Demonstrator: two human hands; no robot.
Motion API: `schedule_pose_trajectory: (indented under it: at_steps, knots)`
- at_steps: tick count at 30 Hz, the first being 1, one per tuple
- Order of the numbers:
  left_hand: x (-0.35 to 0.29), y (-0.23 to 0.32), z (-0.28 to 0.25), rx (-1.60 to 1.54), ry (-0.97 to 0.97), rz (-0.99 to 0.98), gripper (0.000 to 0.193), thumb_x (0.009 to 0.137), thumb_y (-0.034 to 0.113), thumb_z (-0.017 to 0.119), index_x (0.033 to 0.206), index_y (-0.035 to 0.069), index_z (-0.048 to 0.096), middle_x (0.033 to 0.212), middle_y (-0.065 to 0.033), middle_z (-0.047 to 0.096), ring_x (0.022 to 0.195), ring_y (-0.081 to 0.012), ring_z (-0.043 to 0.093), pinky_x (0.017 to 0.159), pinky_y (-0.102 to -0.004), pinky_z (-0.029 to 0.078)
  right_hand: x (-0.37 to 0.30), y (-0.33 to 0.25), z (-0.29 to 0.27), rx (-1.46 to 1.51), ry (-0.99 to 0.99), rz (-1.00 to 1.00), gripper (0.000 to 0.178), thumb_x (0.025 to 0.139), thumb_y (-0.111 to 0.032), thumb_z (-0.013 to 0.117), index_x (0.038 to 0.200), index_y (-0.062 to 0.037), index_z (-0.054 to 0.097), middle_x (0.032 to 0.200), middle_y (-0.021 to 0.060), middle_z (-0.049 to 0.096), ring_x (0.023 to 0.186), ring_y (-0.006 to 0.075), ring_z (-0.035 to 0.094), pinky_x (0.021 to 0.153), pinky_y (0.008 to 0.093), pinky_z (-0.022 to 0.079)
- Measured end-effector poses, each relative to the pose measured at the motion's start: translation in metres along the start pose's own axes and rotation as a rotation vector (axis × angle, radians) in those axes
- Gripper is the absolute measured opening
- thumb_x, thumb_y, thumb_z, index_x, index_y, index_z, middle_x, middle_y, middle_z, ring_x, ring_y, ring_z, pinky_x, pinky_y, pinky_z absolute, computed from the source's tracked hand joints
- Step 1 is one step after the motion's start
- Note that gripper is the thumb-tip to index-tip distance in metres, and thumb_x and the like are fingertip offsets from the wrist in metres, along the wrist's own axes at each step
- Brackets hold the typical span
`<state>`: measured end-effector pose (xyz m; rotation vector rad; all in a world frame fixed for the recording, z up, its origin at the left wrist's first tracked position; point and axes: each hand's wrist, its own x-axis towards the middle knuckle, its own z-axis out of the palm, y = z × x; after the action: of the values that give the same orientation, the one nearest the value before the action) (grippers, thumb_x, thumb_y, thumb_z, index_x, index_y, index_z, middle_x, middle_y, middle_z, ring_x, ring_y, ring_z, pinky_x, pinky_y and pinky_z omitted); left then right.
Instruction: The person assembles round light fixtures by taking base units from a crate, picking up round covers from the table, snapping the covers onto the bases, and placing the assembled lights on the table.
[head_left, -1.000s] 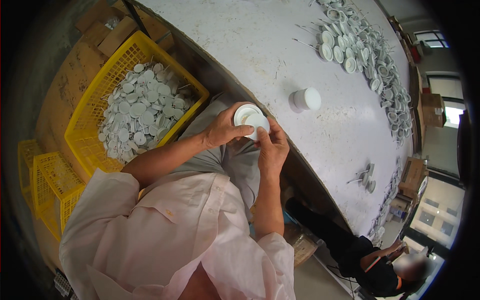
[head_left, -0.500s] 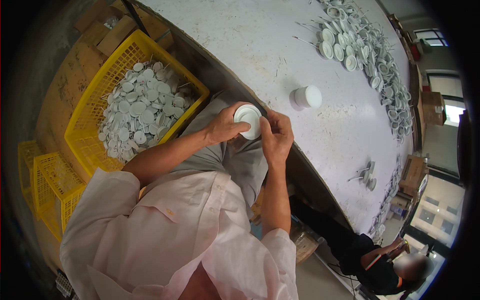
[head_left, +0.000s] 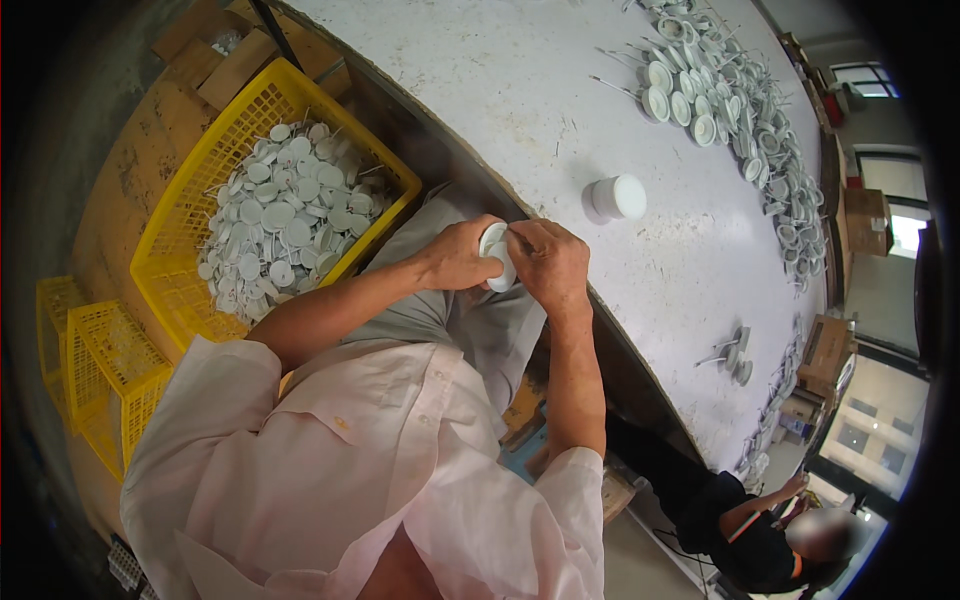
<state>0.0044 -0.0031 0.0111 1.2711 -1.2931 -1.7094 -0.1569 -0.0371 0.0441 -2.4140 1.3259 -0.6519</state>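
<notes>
Over my lap, just off the table's near edge, a white round dish-like part [head_left: 496, 243] is tilted between my hands. My left hand [head_left: 461, 256] is closed around its left side, thumb across the front. The fingers of my right hand [head_left: 553, 262] are pinched together at the part's upper right rim; whether something smaller sits in that pinch is hidden. On the table beyond my right hand stands a short white cylinder [head_left: 617, 198], perhaps a stack of similar round pieces. To my left, a yellow plastic basket [head_left: 160, 230] holds a heap of white discs with thin stems [head_left: 290, 215].
The white table [head_left: 480, 90] carries a long pile of stemmed round parts [head_left: 700, 90] along its far side and a small group [head_left: 738, 355] nearer. More yellow baskets [head_left: 115, 370] and cardboard boxes [head_left: 235, 70] stand left. A person in black [head_left: 745, 530] sits lower right.
The round part has turned from facing up to a steeper tilt. My right hand has rolled over, its fingers now pinched at the rim. The left hand keeps its grip.
</notes>
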Motion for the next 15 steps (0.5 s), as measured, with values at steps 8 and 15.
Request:
schedule_pose_trajectory:
  at_steps: [8, 15]
  knots:
    - [-0.004, 0.005, 0.002, 0.009, 0.016, 0.014, 0.045, 0.069, 0.005, 0.057, 0.113, -0.005, 0.048, 0.084, -0.0108, 0.062, 0.070, -0.0157, 0.061, 0.060, -0.0274, 0.050, -0.002, 0.006, 0.008, 0.017, 0.093, 0.025, 0.007, 0.072, -0.008, 0.065, 0.079, -0.0074, 0.066, 0.070, 0.0078, 0.064, 0.062, 0.0238, 0.063, 0.057, 0.0332, 0.050]
    - [-0.005, 0.012, -0.003, -0.360, -0.024, -0.057, 0.043, 0.075, 0.006, 0.057, 0.116, -0.003, 0.047, 0.087, -0.0083, 0.061, 0.064, -0.0112, 0.061, 0.046, -0.0210, 0.044, -0.030, 0.032, 0.012, 0.717, 0.256, 0.624, 0.010, 0.082, -0.011, 0.060, 0.081, -0.0016, 0.064, 0.066, 0.0047, 0.062, 0.059, 0.0114, 0.057, 0.055, 0.0248, 0.045]
